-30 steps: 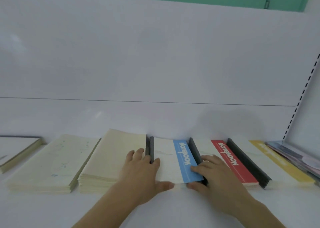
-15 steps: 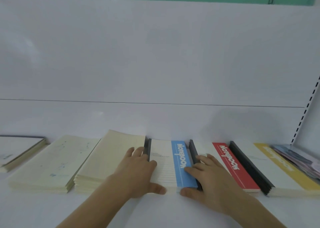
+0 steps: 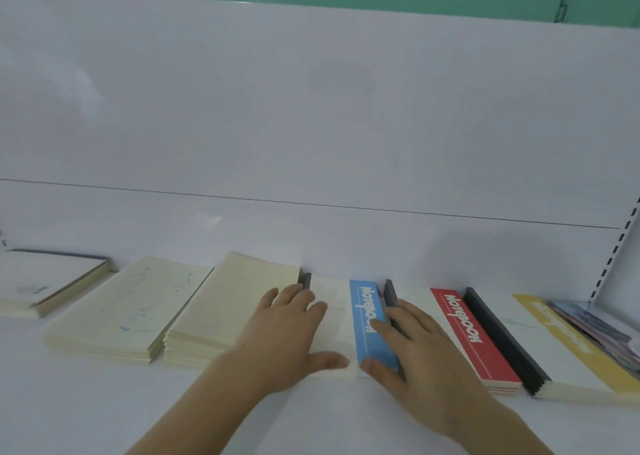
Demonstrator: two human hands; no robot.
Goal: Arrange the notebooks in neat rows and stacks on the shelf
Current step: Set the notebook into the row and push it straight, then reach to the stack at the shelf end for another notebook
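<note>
Low in the middle of the frame I see the blue notebook stack [image 3: 369, 319] lying flat on the white shelf [image 3: 86, 402], its long axis running from the front edge back toward the rear wall and leaning slightly left at the far end. My left hand [image 3: 280, 337] lies flat over its left side, fingers nearly straight, thumb along the near edge. My right hand [image 3: 412, 347] presses its right side, fingers lightly bent on the blue band, thumb at the near corner; neither hand closes around it. Right of it lie a red notebook stack [image 3: 464, 333] and a yellow notebook stack [image 3: 561, 347], both angled the same way. At the left I count three cream stacks [image 3: 221, 309]. That makes six stacks in one row, plus some loose colourful covers [image 3: 602, 333] at the far right.
</note>
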